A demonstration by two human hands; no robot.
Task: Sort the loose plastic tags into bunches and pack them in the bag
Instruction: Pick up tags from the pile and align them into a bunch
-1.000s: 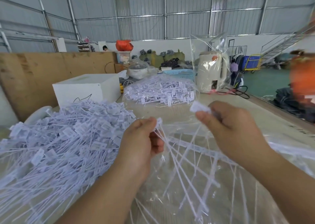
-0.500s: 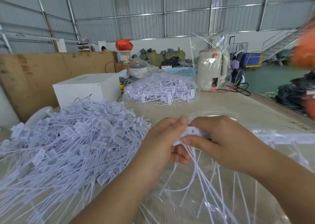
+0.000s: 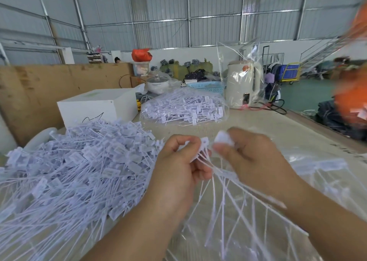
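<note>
Both hands pinch tags: left hand [image 3: 179, 161] grips the bunch [image 3: 216, 173] by its heads so the tails fan down over the bag [image 3: 309, 161]; right hand [image 3: 250, 157] holds one tag [image 3: 223, 137], apparently to add it. Loose pile [image 3: 75, 167] lies left on the table [image 3: 268, 125]

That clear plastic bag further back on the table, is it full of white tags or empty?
Full. The clear plastic bag bulges with white plastic tags pressed against its film, lying on the table.

White box [image 3: 97, 106], blue basket [image 3: 208, 86], cream kettle [image 3: 242, 83] in clear wrap — all at the table's [image 3: 278, 129] far end.
</note>
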